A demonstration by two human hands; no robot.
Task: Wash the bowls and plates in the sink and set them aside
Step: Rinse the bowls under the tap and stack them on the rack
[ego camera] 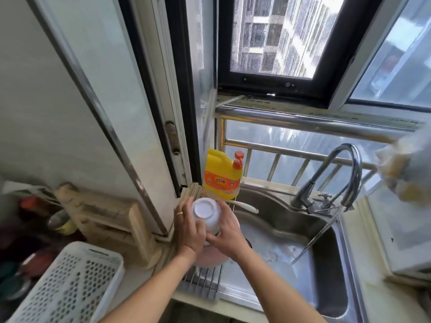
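Evidently the bowl point(206, 214) was gripped upside down by both hands point(190, 227) point(227, 236) over the rack point(203, 284), probably for draining.

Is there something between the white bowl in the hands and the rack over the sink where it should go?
Yes. The white bowl, upside down in the left hand and right hand, is above a pink bowl that already sits on the wire rack.
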